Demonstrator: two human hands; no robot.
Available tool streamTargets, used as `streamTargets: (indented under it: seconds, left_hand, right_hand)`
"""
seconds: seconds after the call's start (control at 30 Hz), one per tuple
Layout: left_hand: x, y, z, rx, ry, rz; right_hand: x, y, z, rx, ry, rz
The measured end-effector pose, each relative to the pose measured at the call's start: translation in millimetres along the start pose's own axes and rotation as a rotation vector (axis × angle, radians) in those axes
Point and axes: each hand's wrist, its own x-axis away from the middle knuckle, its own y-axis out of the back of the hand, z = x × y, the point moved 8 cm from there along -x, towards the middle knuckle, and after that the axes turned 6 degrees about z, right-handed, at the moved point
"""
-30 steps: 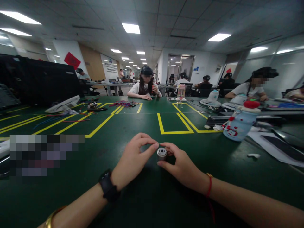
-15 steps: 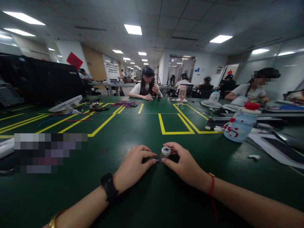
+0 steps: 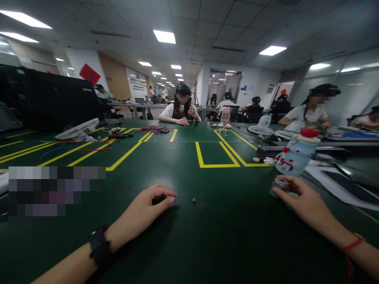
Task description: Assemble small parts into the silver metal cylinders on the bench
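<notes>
My right hand (image 3: 299, 195) is closed around a small metal cylinder (image 3: 279, 187) with a round top, near the blue bottle at the right. Left of centre, my left hand (image 3: 152, 203) hovers low over the green table, its thumb and forefinger pinched together around something I cannot make out. A tiny metal nut-like part (image 3: 194, 200) lies on the table between my hands, a little to the right of my left fingertips and touched by neither hand.
A light blue bottle (image 3: 297, 154) with a red top stands beyond my right hand, beside papers and a dark tablet-like object (image 3: 352, 185). White fans, tangled wires (image 3: 155, 129) and yellow tape lines lie farther back. A person (image 3: 180, 110) sits opposite.
My right hand has carried the metal cylinder from the centre far to the right. My left hand has moved left, away from the small part, which now shows alone on the table.
</notes>
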Motion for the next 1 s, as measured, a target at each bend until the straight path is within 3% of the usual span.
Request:
streamTargets:
  seconds: [0.27,0.37,0.43,0.47,0.5,0.6,0.67,0.77,0.87,1.0]
  left_hand:
    - [2,-0.2,3,0.018,0.006,-0.009]
    - [1,-0.4,3,0.025,0.005,-0.02]
    - [1,-1.0,3,0.025,0.006,-0.022]
    - [0,-1.4,3,0.024,0.005,-0.02]
    - [0,-1.7,2,0.024,0.004,-0.019]
    - [1,-1.8,1,0.017,-0.006,-0.025]
    - [2,-1.4,0,0.002,-0.013,-0.029]
    - [3,-0.9,-1,-0.018,-0.017,-0.022]
    - [4,0.5,0,-0.017,-0.014,-0.024]
    - [4,-0.3,-1,-0.003,0.0,-0.012]
  right_hand:
    - [0,-6,-14,-0.012,-0.071,0.064]
    - [2,7,3,0.131,-0.013,-0.105]
    - [9,13,39,0.24,0.147,-0.256]
    - [13,9,64,0.263,0.258,-0.269]
    - [16,-1,91,0.259,0.373,-0.217]
    - [29,-56,169,0.163,0.62,0.141]
    - [35,-90,209,0.106,0.679,0.299]
    - [35,-117,242,0.077,0.698,0.377]
    - [26,-107,239,0.073,0.675,0.359]
    - [3,-46,188,0.159,0.586,0.213]
